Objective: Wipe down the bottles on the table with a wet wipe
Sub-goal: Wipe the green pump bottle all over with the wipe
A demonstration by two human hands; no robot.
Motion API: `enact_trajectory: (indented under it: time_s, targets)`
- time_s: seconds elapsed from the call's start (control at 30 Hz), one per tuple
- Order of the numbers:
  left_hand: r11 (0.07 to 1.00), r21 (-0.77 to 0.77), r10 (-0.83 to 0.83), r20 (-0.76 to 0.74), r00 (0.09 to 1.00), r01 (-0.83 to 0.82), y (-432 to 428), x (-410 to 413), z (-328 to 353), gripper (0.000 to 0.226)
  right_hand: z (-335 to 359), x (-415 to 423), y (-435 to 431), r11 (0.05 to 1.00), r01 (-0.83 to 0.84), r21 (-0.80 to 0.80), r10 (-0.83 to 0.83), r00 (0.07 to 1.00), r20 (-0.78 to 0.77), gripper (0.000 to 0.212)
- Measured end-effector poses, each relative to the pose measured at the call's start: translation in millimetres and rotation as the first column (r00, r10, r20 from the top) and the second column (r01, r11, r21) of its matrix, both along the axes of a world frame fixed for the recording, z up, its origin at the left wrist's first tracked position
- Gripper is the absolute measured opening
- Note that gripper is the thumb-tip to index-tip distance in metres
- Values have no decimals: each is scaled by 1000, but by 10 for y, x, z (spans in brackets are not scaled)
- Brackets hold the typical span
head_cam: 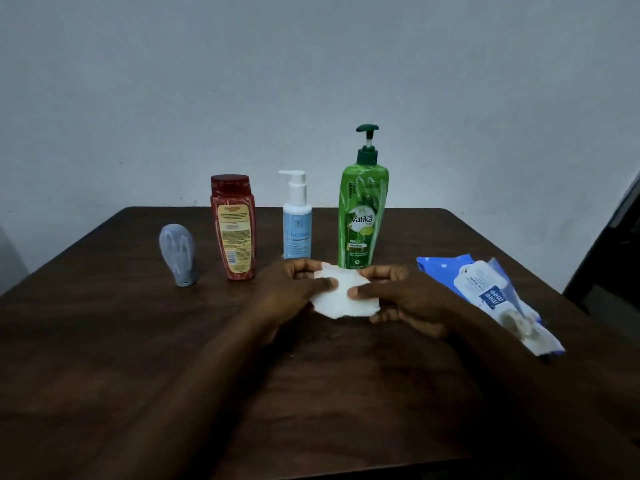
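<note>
A plain pale wall (311, 81) backs a dark wooden table (138, 341) where four bottles stand in a row awaiting cleaning. From the left they are a small grey bottle (179, 255), a red bottle (233, 226), a white pump bottle (296, 216) with a pale blue label, and a tall green pump bottle (362, 209).

In front of them, a person holds a white wet wipe (344, 294) just above the tabletop. The left hand (294, 292) pinches its left edge between thumb and fingers, and the right hand (398, 296) pinches the right edge the same way, so the sheet is spread between them. A blue wipes packet (491, 299) lies flat on the right side of the table.

The wipe looks limp, thin and damp, likely to fold or bunch unless kept stretched or wadded in the palm. The plastic bottles appear light and smooth, and could turn slippery once wet. The tall pump bottles look the easiest to tip, so a steadying hold around the body, not the pump head, seems the safer choice.
</note>
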State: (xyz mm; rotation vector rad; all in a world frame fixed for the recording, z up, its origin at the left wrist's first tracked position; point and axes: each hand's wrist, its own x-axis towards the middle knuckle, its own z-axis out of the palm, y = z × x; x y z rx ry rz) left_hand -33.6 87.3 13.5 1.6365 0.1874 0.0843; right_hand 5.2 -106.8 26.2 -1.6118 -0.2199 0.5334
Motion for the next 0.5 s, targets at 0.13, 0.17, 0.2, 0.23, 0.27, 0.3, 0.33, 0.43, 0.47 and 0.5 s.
enact_trajectory:
  time_s: [0.13,0.17,0.2,0.23,0.27,0.3,0.33,0.43,0.47,0.5]
  targets:
    - [996,89,-13,69,998,7,79,-2,85,19,-24,38,117,1000,23,18,-23,1000,-12,19]
    - [995,104,-14,79,997,6,90,6,111,17,-24,53,132,997,31,75,-28,999,-36,19]
    - [993,119,-12,96,995,0,98,22,129,16,-28,69,139,989,40,146,-30,997,-71,20]
    - [990,138,-6,118,993,-10,96,36,156,16,-34,81,139,976,49,214,-27,994,-105,21]
    - [986,163,-3,146,989,-21,90,53,182,18,-42,90,137,962,57,266,-23,992,-127,20]
    - [981,190,-2,174,985,-32,72,68,220,19,-54,99,128,952,63,300,-22,990,-137,19]
    - [976,213,-6,199,980,-37,50,87,267,19,-67,107,116,944,65,322,-21,990,-139,18]
    - [967,250,-33,278,960,-39,-39,177,455,17,-110,136,90,925,86,371,-38,990,-134,27]
    - [963,266,-36,317,948,-52,-69,229,534,17,-124,148,85,916,102,387,-50,989,-141,31]
    - [954,289,-33,358,933,-77,-97,292,621,19,-134,162,80,910,119,397,-63,987,-151,34]
